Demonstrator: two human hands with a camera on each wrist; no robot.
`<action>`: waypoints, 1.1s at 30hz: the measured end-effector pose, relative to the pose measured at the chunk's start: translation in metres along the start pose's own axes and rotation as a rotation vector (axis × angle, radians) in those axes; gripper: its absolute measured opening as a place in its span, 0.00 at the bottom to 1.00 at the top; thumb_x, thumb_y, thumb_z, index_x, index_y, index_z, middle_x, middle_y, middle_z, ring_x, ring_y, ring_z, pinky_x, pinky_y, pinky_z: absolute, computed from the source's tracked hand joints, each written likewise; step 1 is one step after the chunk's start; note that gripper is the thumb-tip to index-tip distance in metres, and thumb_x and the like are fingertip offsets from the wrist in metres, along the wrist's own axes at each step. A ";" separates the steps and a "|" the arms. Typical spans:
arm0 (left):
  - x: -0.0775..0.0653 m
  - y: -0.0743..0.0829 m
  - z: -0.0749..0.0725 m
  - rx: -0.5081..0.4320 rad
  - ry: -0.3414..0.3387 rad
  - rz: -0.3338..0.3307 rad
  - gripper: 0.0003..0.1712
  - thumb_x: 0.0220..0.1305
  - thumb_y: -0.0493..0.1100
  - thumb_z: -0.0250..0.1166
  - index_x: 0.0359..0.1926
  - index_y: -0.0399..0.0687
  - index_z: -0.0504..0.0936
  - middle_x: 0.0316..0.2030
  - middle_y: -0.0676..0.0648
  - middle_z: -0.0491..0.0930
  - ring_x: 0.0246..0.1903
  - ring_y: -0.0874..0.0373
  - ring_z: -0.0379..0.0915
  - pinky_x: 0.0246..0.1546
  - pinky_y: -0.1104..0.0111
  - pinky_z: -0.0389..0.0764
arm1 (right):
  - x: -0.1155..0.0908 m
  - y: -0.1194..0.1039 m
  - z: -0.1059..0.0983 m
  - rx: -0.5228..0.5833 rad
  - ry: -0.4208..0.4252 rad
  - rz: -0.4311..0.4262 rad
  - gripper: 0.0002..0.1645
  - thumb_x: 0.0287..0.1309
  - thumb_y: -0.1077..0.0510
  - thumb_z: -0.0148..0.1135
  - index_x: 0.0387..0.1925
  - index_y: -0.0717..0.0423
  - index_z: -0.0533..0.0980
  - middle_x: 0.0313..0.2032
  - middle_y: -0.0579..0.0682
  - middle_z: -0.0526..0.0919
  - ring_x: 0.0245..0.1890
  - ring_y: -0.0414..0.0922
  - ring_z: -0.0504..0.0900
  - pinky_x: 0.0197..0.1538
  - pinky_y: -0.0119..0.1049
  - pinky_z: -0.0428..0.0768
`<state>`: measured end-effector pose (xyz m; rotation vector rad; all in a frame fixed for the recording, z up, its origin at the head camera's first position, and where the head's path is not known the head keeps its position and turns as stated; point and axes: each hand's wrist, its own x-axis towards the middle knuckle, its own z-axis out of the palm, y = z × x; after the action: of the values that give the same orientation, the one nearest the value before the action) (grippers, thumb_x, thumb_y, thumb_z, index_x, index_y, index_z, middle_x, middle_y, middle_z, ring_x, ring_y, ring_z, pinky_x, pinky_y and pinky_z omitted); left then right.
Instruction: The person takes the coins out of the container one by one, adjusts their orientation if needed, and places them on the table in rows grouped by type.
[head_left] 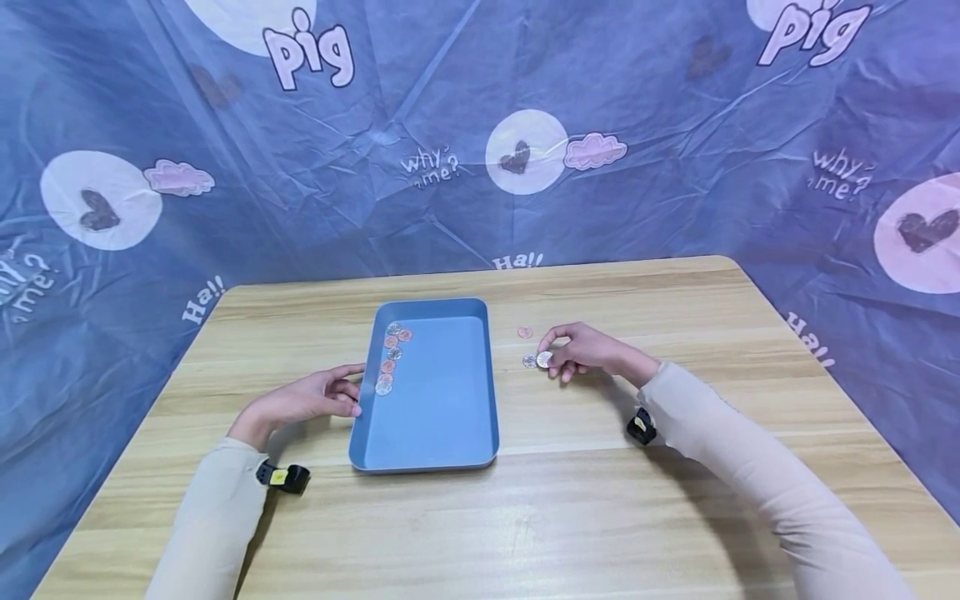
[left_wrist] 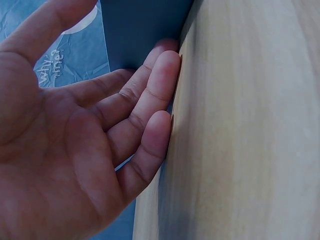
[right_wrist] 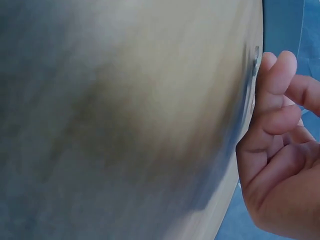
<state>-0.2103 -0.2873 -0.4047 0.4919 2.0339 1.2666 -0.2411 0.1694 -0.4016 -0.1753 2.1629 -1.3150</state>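
Note:
A blue rectangular tray lies on the table, with several silver and copper coins along its left side. My left hand rests at the tray's left wall with its fingers loosely bent; the left wrist view shows its fingertips low by the table surface. To the right of the tray, my right hand pinches a silver coin between thumb and fingers, close over the tabletop. Just left of that coin lies another silver coin, and a copper coin lies farther back.
The light wood table runs back to a blue printed cloth, which hangs behind it and at both sides. A dark wrist device sits on the left sleeve, and another on the right one.

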 end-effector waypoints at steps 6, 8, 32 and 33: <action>0.000 0.000 0.000 0.004 0.000 -0.002 0.53 0.62 0.41 0.66 0.74 0.30 0.40 0.46 0.40 0.74 0.41 0.65 0.76 0.47 0.77 0.75 | 0.005 0.004 -0.001 -0.044 0.034 0.012 0.18 0.58 0.67 0.56 0.51 0.63 0.72 0.22 0.48 0.82 0.17 0.38 0.78 0.20 0.26 0.63; 0.000 -0.001 0.000 0.009 0.001 -0.002 0.52 0.62 0.40 0.66 0.74 0.30 0.40 0.46 0.40 0.74 0.41 0.65 0.76 0.47 0.77 0.75 | 0.007 0.004 -0.001 -0.079 0.051 0.013 0.17 0.57 0.67 0.56 0.50 0.63 0.72 0.22 0.48 0.82 0.17 0.39 0.77 0.21 0.27 0.64; 0.000 0.000 0.000 -0.027 -0.004 -0.003 0.53 0.62 0.40 0.66 0.74 0.30 0.39 0.46 0.41 0.74 0.40 0.65 0.76 0.47 0.77 0.76 | 0.012 -0.001 0.002 -0.276 0.095 0.004 0.09 0.58 0.67 0.56 0.41 0.65 0.74 0.19 0.48 0.76 0.18 0.40 0.75 0.24 0.29 0.72; 0.000 0.000 0.000 -0.025 -0.003 -0.003 0.53 0.62 0.40 0.66 0.74 0.30 0.39 0.46 0.41 0.73 0.40 0.65 0.76 0.47 0.77 0.76 | 0.012 -0.001 0.002 -0.274 0.095 0.009 0.09 0.58 0.67 0.56 0.41 0.65 0.74 0.19 0.48 0.76 0.18 0.40 0.75 0.23 0.29 0.71</action>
<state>-0.2108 -0.2872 -0.4042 0.4787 2.0133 1.2867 -0.2498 0.1628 -0.4060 -0.2150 2.4171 -1.0361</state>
